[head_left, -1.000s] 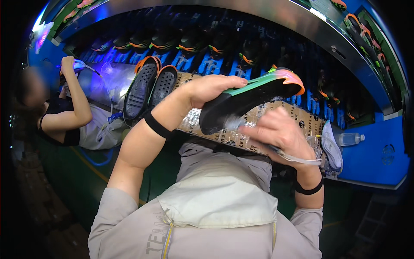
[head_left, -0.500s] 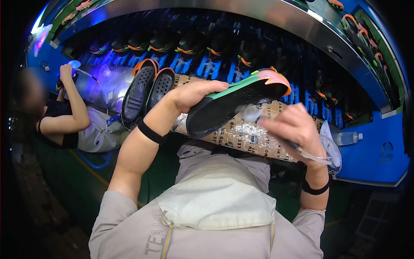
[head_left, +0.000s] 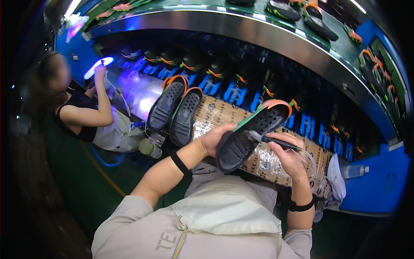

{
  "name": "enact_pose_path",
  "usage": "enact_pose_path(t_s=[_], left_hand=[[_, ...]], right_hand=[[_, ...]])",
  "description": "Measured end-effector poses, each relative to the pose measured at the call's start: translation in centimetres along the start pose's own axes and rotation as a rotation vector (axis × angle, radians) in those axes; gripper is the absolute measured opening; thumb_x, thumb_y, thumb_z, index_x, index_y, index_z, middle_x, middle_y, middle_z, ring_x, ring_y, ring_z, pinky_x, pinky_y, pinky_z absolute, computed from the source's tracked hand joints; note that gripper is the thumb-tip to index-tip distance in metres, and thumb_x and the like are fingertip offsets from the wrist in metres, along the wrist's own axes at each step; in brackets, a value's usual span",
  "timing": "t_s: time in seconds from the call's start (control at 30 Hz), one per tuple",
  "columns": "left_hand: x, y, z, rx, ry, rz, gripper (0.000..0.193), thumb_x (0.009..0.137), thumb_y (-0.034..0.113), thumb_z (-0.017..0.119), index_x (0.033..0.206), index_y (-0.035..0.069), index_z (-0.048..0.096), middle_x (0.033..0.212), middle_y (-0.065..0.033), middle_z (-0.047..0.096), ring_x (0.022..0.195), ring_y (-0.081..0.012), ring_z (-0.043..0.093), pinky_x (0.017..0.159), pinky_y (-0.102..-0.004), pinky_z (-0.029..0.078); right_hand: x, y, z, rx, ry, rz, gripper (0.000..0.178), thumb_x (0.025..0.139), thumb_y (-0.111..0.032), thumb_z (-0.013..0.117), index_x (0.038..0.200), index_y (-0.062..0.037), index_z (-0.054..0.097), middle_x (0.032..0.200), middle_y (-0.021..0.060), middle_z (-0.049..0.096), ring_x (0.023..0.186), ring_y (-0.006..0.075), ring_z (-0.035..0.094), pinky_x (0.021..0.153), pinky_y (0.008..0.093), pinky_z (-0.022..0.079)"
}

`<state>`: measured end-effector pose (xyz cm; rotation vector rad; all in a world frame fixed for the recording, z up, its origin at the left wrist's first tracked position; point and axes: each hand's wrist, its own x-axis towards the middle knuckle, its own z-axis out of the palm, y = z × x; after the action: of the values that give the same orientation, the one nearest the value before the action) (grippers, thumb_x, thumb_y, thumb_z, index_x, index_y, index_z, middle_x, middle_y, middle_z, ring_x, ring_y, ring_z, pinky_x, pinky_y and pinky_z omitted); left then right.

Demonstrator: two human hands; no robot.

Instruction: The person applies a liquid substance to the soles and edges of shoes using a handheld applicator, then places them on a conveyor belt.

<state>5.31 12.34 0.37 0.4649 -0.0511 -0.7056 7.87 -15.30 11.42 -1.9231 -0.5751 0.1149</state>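
Note:
My left hand point(head_left: 214, 139) grips the edge of a black shoe sole point(head_left: 241, 149) with orange and green trim along its rim. The sole is held at a slant, its perforated inner face turned up toward me. In my right hand point(head_left: 291, 159) is a dark-handled brush point(head_left: 279, 142) with a thin clear tube trailing from its handle. Its pale bristles touch, or hover just over, the middle of the sole's inner face. To the left of my left hand, two similar soles, a farther one point(head_left: 166, 108) and a nearer one point(head_left: 186, 118), lie side by side.
A bench covered in printed brown cardboard and clear film point(head_left: 269, 162) runs below my hands. Behind it, several shoe parts stand on blue holders point(head_left: 235, 93) under a metal-edged shelf point(head_left: 276, 26). A co-worker point(head_left: 86, 112) sits at left. A clear bottle point(head_left: 354, 171) lies at right.
The sole now tips its inner face more toward me. The brush, blurred before, has its bristles at the sole's middle. The whole view has shifted, with the bench scene lower and farther right.

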Motion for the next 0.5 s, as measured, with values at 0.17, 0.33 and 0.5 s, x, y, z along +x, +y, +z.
enact_pose_path(t_s=[0.17, 0.33, 0.5], left_hand=[[-1.9, -0.5, 1.2, -0.113, 0.010, 0.087, 0.075, 0.111, 0.051, 0.036, 0.158, -0.007, 0.046, 0.143, -0.0338, 0.064, 0.122, -0.0485, 0.070, 0.106, -0.0587, 0.059], [-3.9, 7.3, 8.2, 0.193, -0.084, 0.272, 0.071, 0.112, 0.050, 0.036, 0.156, -0.004, 0.050, 0.134, -0.0296, 0.070, 0.111, -0.0452, 0.074, 0.101, -0.0577, 0.059], [-0.1, 22.6, 17.0, 0.646, -0.325, 0.615, 0.082, 0.111, 0.061, 0.028, 0.148, -0.007, 0.054, 0.127, -0.0330, 0.070, 0.106, -0.0476, 0.074, 0.099, -0.0529, 0.061]], right_hand=[[-0.2, 2.6, -2.0, -0.012, 0.087, -0.153, 0.025, 0.089, -0.004, 0.080, 0.114, 0.0018, 0.080, 0.092, 0.0126, 0.075, 0.080, 0.0192, 0.067, 0.074, 0.0324, 0.052], [-2.1, 7.0, -2.0, 0.570, 0.522, -0.226, 0.037, 0.102, -0.015, 0.072, 0.132, 0.0080, 0.071, 0.106, 0.0073, 0.070, 0.084, 0.0107, 0.058, 0.076, 0.0253, 0.046], [-3.6, 10.6, -0.8, 0.313, 0.407, -0.132, 0.037, 0.103, -0.015, 0.072, 0.133, 0.0057, 0.072, 0.107, 0.0063, 0.071, 0.083, 0.0091, 0.061, 0.075, 0.0237, 0.048]])
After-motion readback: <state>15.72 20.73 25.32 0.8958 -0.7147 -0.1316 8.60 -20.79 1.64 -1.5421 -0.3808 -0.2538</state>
